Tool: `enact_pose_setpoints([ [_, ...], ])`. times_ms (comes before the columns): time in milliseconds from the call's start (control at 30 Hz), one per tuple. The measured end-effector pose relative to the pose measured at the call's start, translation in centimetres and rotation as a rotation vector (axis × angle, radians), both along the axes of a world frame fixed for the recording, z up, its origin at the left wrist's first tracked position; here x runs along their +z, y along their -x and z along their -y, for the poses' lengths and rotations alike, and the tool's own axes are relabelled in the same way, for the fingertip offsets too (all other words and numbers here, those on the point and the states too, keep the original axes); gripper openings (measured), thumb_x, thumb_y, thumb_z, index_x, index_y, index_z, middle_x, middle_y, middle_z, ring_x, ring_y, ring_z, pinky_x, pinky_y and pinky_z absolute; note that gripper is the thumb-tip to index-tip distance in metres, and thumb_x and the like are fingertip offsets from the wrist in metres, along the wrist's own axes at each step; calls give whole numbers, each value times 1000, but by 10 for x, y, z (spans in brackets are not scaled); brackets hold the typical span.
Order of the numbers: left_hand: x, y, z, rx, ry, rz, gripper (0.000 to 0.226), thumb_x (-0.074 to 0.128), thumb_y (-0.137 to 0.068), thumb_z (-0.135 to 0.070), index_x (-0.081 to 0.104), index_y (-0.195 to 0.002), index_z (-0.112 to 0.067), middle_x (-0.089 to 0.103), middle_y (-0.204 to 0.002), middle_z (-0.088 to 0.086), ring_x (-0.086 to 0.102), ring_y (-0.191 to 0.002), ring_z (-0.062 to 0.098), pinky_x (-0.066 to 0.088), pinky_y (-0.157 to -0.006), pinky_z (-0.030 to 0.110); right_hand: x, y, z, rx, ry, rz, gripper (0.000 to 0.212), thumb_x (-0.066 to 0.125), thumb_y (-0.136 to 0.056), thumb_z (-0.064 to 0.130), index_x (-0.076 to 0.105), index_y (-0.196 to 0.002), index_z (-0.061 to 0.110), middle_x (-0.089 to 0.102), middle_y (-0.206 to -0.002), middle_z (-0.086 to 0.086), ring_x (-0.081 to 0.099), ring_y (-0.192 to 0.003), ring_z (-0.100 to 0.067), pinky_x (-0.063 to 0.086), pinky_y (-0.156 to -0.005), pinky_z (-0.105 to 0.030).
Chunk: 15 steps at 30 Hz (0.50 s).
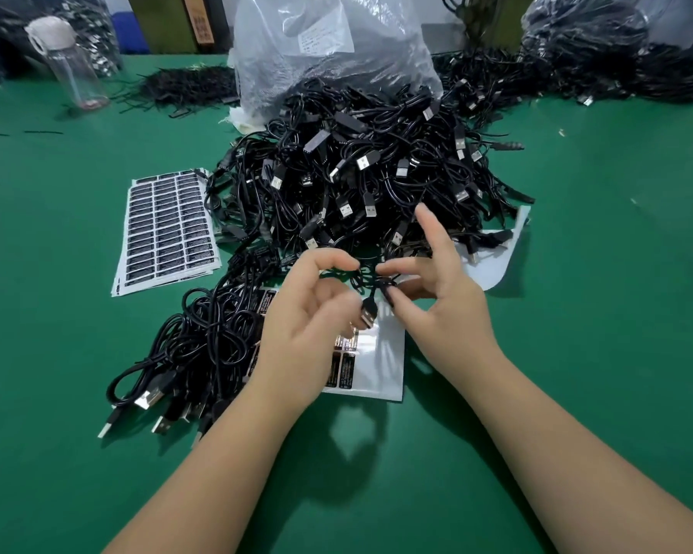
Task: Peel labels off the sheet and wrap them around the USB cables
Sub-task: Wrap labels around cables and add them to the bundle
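Between my hands hangs a black USB cable [369,311], its plug pointing down over a mostly peeled label sheet [381,363]. My left hand [309,313] pinches the cable with thumb and forefinger at the upper left. My right hand [433,297] pinches it from the right, where a black label seems to sit on the cord, the index finger raised. A big heap of unlabelled cables [361,173] lies just beyond. A smaller bundle of cables [201,345] lies left of my left hand.
A stack of full label sheets [167,225] lies at the left on the green table [597,313]. A clear plastic bag [329,46] stands behind the heap. A water bottle [67,62] stands far left. An empty backing sheet [497,261] lies at the right.
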<state>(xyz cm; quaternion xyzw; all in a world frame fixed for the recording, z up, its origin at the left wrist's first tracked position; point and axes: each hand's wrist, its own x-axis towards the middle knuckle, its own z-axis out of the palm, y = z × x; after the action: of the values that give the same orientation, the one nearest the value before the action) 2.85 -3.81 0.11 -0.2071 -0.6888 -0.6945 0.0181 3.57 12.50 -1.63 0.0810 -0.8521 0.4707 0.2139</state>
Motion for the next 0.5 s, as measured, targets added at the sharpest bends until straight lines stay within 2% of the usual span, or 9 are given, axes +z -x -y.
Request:
enact_pose_setpoints([
  [67, 1, 8, -7, 78, -44, 324, 15, 50, -87, -32, 55, -96, -20, 57, -60, -3, 49, -47, 13, 48, -48, 30, 0, -1, 0, -6, 75, -15, 91, 64, -85, 6, 14, -126, 71, 66, -97, 29, 63, -87, 2, 45, -81, -10],
  [133, 3, 16, -10, 102, -46, 609, 24, 40, -100, -34, 54, -97, -14, 61, -58, 2, 50, -42, 14, 47, -41, 27, 2, -2, 1, 28, 111, -35, 88, 63, -84, 2, 18, -129, 63, 67, -95, 25, 64, -90, 1, 43, -83, -7],
  [167, 3, 17, -10, 69, -61, 684, 30, 37, -101, -36, 55, -98, -12, 63, -57, 2, 53, -42, 15, 47, -40, 25, 4, -4, 3, 66, 114, -30, 88, 64, -83, 2, 19, -131, 61, 68, -95, 22, 64, -91, 0, 43, -85, -8],
  [267, 0, 13, -5, -12, -85, 639, 33, 43, -100, -34, 63, -95, -8, 69, -69, 7, 64, -59, 19, 52, -48, 26, 6, -11, 10, 211, 91, 2, 89, 65, -78, 5, 19, -136, 55, 70, -93, 16, 66, -90, -3, 45, -86, -11],
  [333, -3, 11, -1, 39, -80, 580, 26, 52, -97, -28, 72, -87, -14, 69, -77, 11, 65, -68, 20, 53, -53, 23, 5, -16, 15, 288, 66, -8, 87, 63, -77, 7, 19, -139, 51, 70, -91, 12, 67, -86, -6, 48, -86, -17],
  [400, -3, 12, 0, 65, -81, 585, 21, 57, -94, -26, 75, -85, -20, 69, -74, 6, 65, -66, 16, 52, -55, 23, 4, -20, 18, 305, 51, -35, 81, 57, -78, 14, 21, -140, 52, 69, -89, 11, 67, -82, -9, 52, -82, -24],
  [500, -2, 12, 0, 28, -74, 591, 21, 58, -93, -32, 76, -87, -22, 66, -67, 3, 60, -54, 14, 50, -50, 25, 5, -16, 16, 165, 93, -110, 72, 56, -80, 16, 28, -135, 52, 65, -91, 14, 64, -75, -7, 52, -72, -21],
])
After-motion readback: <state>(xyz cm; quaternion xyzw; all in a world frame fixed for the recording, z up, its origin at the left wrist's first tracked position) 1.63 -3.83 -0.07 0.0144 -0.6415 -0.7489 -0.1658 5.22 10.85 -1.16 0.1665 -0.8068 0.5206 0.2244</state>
